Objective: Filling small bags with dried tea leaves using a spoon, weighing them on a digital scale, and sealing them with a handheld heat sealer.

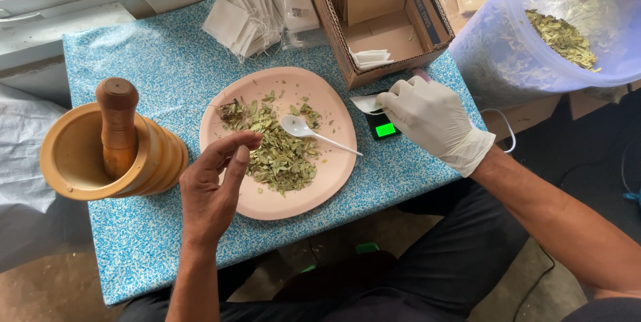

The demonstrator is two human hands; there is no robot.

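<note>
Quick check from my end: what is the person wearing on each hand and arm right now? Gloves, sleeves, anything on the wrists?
The right hand wears a white, thin, slightly wrinkled disposable glove whose cuff ends just past the wrist. The left hand is bare, with no glove. Both forearms are uncovered: no sleeves reach into view, and no watch, band or ring shows on either side.
</note>
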